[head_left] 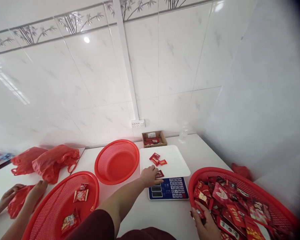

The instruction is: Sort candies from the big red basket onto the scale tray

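My left hand (150,177) reaches over the white weighing tray (175,160), fingers curled and closed on a small dark red candy packet (160,173) at the tray's near edge. Several red wrapped candies (155,159) lie on the tray beyond it. Below the tray shows the blue keypad of the digital scale (168,189). My right hand (207,222) is at the left rim of a red basket (277,196), closed around red wrapped candies (200,212), partly hidden by the fingers. Many red and dark packets (230,208) fill this basket.
A red basket (117,161) stands left of the scale; a nearer one (50,200) holds a few packets. A cardboard box (154,138) and clear bottle (183,134) stand by the wall. At left, another person's hands (36,195) handle a red bag (20,201), near red bags (56,160).
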The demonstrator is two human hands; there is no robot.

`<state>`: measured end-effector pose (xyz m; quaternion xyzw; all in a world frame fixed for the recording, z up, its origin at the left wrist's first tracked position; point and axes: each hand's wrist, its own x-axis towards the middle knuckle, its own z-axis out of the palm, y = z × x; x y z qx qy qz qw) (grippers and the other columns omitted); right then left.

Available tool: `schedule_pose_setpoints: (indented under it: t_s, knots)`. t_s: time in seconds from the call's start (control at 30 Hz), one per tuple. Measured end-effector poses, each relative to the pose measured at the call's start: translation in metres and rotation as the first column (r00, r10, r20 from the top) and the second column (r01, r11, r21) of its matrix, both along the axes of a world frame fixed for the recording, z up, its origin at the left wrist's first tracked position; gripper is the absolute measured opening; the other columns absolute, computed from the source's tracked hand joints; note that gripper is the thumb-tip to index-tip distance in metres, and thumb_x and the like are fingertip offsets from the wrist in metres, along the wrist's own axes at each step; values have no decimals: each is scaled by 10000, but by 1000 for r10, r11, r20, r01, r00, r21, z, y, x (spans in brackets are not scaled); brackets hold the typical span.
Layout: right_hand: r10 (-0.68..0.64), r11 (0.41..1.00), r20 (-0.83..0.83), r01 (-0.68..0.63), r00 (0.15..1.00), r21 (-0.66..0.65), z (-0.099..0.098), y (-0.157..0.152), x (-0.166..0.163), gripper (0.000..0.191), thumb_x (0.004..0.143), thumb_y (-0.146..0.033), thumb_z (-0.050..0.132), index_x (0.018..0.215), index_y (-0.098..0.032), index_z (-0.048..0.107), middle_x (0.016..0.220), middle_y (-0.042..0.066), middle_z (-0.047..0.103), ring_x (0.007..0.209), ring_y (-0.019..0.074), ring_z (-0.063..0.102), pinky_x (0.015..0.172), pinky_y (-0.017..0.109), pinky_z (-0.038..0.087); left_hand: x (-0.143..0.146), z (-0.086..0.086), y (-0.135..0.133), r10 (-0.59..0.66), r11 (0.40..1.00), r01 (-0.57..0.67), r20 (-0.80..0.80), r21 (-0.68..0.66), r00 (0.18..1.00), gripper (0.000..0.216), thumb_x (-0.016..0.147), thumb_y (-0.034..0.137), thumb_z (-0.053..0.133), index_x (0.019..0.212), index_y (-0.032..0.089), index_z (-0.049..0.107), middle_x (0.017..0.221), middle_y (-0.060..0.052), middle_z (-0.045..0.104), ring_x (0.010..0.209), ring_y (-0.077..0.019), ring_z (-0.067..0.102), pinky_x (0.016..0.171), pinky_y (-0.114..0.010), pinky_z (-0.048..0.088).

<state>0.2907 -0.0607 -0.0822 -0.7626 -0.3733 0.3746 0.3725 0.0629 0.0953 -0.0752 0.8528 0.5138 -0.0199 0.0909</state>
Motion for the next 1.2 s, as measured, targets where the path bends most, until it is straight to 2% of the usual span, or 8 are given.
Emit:
schedule_pose_setpoints:
  t_s: [0.23, 0.37, 0.5, 0.7, 0.8, 0.93, 1.07, 1.2]
  knots:
    - [-5, 1000, 28, 4, 1000, 22, 1, -1, 0, 663, 551, -698, 467, 1004, -224, 567, 993, 124, 714, 978, 332, 642, 845, 400, 487, -8, 1, -7, -17, 999, 19, 79, -28, 997, 405, 904, 541, 367, 994, 222, 600, 988, -68, 617, 938, -211, 586, 762, -310, 445]
    - [-5, 999, 3, 4, 1000, 36, 3, -2, 0, 635, 545, -686, 489, 980, -230, 570, 918, 102, 725, 936, 328, 654, 809, 386, 502, -35, 10, -5, 215, 972, -231, 237, 43, 947, 313, 913, 450, 409, 919, 224, 626, 919, -41, 648, 875, -165, 587, 727, -258, 424]
    - [12, 999, 0, -12, 1000, 32, -1, -2, 2, 656, 559, -694, 474, 1004, -221, 567, 947, 119, 722, 944, 340, 647, 816, 407, 494, -88, 30, 2, 430, 858, -496, 338, 137, 837, 296, 916, 430, 399, 924, 240, 626, 949, -22, 650, 878, -156, 585, 712, -246, 414]
    - [10, 999, 8, -10, 1000, 45, -9, -1, 3, 613, 571, -682, 495, 993, -244, 576, 983, 108, 724, 961, 333, 646, 821, 404, 494, -139, 46, 13, 576, 754, -608, 194, 250, 794, 394, 865, 488, 460, 1137, 225, 570, 1219, -97, 571, 1131, -276, 506, 957, -413, 366]
    - [1, 999, 17, -1, 1000, 33, -12, 0, 3, 616, 570, -687, 493, 998, -252, 579, 994, 105, 723, 965, 335, 647, 821, 408, 498, -115, 36, 23, 474, 821, -508, 183, 261, 861, 505, 861, 489, 472, 1291, 226, 465, 1418, -109, 416, 1335, -290, 316, 1092, -452, 224]
    - [-7, 998, 12, 6, 1000, 67, -16, 0, 4, 581, 572, -679, 515, 979, -271, 587, 991, 81, 726, 943, 315, 663, 813, 377, 513, -46, 15, 38, 280, 956, -292, 206, 31, 938, 627, 850, 537, 471, 1382, 221, 373, 1505, -118, 282, 1392, -276, 230, 1110, -423, 239]
    - [-57, 993, 30, 53, 998, 105, -18, 0, 0, 547, 590, -672, 525, 957, -276, 611, 901, 57, 738, 857, 309, 683, 761, 370, 533, 15, 5, 54, 284, 958, -269, 219, -98, 933, 761, 791, 666, 457, 1430, 290, 289, 1546, -112, 171, 1404, -365, 138, 1074, -563, 233]
    - [-109, 982, 55, 99, 993, 159, -24, 0, -4, 527, 621, -687, 482, 949, -294, 605, 940, 43, 735, 875, 291, 682, 802, 359, 525, 42, 1, 63, 311, 938, -289, 96, -191, 946, 730, 793, 685, 415, 1413, 311, 324, 1540, -125, 173, 1381, -429, 130, 1015, -671, 186]
